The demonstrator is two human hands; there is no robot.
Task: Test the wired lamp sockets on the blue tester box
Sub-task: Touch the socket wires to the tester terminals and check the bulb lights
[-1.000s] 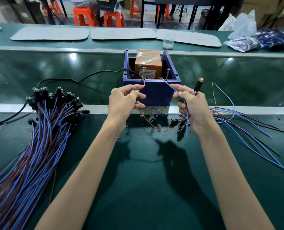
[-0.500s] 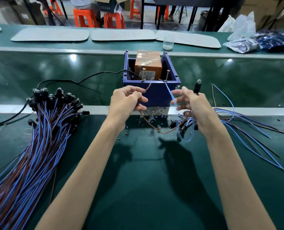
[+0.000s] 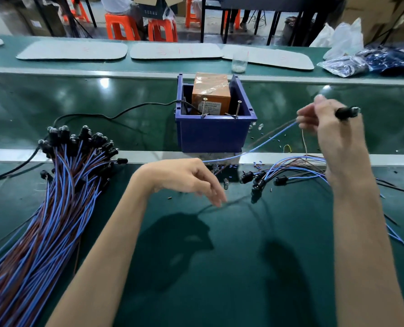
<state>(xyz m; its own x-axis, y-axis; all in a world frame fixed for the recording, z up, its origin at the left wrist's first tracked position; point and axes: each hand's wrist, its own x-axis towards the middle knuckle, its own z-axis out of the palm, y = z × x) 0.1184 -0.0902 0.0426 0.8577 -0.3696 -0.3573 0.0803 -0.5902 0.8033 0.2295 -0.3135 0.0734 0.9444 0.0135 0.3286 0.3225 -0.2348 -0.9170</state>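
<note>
The right hand (image 3: 333,138), raised right of the blue tester box (image 3: 214,135), grips a black lamp socket (image 3: 346,112); its blue wire (image 3: 267,140) trails down toward the counter (image 3: 220,256). The left hand (image 3: 187,178) hangs low over the counter, wrist bent, fingers relaxed, holding nothing. Loose sockets (image 3: 257,180) lie between the hands and a large bundle (image 3: 62,185) lies to the left. The label on the orange unit (image 3: 211,90) in the box is too small to read.
</note>
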